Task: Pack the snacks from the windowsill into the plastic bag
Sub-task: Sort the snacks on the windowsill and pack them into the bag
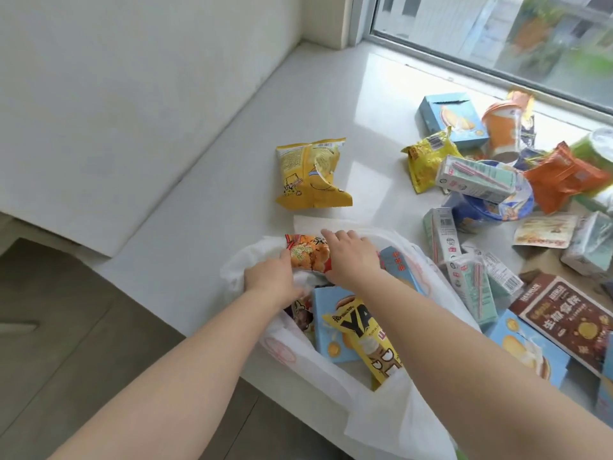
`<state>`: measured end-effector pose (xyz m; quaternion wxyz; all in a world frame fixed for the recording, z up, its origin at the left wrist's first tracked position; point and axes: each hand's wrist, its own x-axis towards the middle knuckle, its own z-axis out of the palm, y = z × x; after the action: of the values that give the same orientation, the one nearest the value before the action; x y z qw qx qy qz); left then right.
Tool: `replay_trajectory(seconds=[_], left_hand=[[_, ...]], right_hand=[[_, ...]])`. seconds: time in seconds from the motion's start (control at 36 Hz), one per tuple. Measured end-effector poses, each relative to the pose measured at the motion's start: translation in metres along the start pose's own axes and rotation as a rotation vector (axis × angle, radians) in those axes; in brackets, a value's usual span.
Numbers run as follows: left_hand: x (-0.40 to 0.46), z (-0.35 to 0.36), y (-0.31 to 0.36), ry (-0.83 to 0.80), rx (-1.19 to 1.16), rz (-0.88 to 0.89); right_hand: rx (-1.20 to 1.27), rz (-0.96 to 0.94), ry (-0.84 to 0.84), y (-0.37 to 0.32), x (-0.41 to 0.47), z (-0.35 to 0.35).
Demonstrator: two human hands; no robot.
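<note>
**Packing under way, most snacks still on the sill**

The left hand is at the bag's left rim, fingers curled over the white plastic and against the red-orange packet; whether its grip pinches the rim or the packet I cannot tell. That packet sits at the far mouth of the bag, half in. The right hand lies over the packet's right end with fingers fairly straight, pressing or steering it rather than clasping it, as far as can be seen.

The bag stands at the near edge of the windowsill, mouth open. Already inside it: a blue box, a yellow packet lying across that box, a dark packet low on the left, and another blue box by the right wrist.

Just beyond the bag, alone toward the sill's middle, lies a yellow chip bag, not yet packed. To the right, toward the window, the main heap remains: a second yellow pack, mint drink cartons, an orange cup, an orange packet, more blue boxes and a brown box.

By my reckoning, roughly a quarter is packed, the present packet is being settled in, and the larger share is still to go.
</note>
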<state>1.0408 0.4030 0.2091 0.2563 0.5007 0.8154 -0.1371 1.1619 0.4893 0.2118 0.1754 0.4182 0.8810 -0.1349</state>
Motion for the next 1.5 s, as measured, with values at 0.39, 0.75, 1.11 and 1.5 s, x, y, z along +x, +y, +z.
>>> replay_trajectory(seconds=[0.39, 0.75, 1.11, 1.5], left_hand=[[0.019, -0.016, -0.012, 0.019, -0.576, -0.229], [-0.014, -0.062, 0.019, 0.363, -0.585, -0.148], [-0.020, -0.076, 0.166, 0.435, -0.134, 0.317], [0.066, -0.098, 0.320, 0.384, 0.231, 0.477]], right_hand=[[-0.125, -0.085, 0.104, 0.059, -0.039, 0.001], [-0.104, -0.098, 0.205, 0.026, -0.066, 0.005], [0.131, 0.214, 0.408, 0.154, -0.105, -0.032], [0.293, 0.425, 0.366, 0.322, -0.089, -0.035]])
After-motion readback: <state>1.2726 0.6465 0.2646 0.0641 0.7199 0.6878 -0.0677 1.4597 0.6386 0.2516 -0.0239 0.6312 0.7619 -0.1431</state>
